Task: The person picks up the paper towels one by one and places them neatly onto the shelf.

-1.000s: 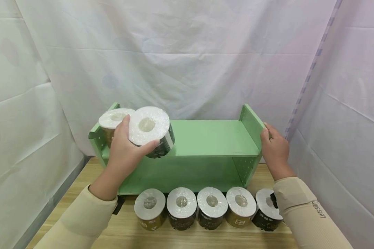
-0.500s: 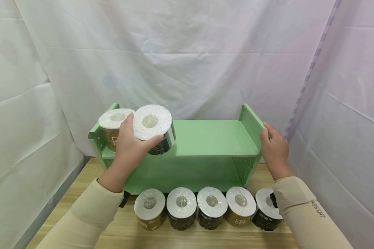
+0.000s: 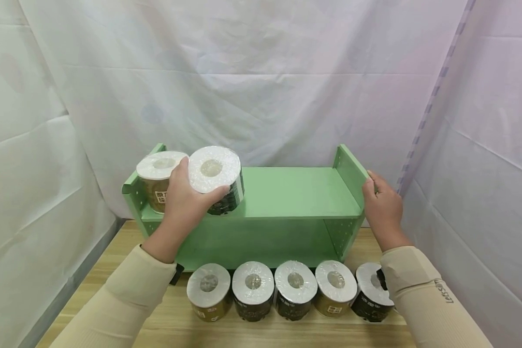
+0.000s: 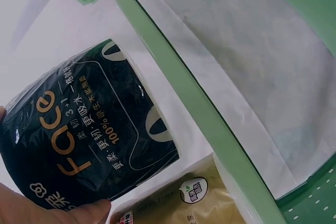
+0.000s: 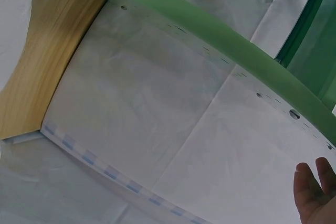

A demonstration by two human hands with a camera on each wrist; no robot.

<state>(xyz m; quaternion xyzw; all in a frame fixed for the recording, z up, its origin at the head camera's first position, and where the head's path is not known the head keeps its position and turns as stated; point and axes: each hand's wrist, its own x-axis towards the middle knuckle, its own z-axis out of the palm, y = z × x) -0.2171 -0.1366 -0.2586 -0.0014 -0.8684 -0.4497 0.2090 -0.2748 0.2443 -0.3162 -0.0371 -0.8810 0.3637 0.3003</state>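
Observation:
My left hand (image 3: 184, 203) grips a black-wrapped toilet paper roll (image 3: 210, 176), thumb on its near right side. The roll leans a little and overlaps the upper level of a green shelf (image 3: 296, 193). In the left wrist view, the black wrapper (image 4: 84, 124) reads "Face", close beside a gold-wrapped toilet paper roll (image 4: 205, 198). That gold roll stands upright at the upper level's left end, partly hidden behind my left hand in the head view. My right hand (image 3: 384, 208) holds the front edge of the shelf's right side panel (image 3: 350, 174); its fingers (image 5: 310, 184) show at the right wrist view's lower right.
Several wrapped toilet paper rolls, gold (image 3: 209, 285) and black (image 3: 253, 290) among them, stand upright in a row on the wooden table (image 3: 165, 328), before the shelf's lower level (image 3: 261, 241). White curtains (image 3: 261, 82) enclose the back and both sides.
My left hand has moved the black roll slightly right and back, away from the gold roll, whose label now shows more. My right hand stays on the side panel.

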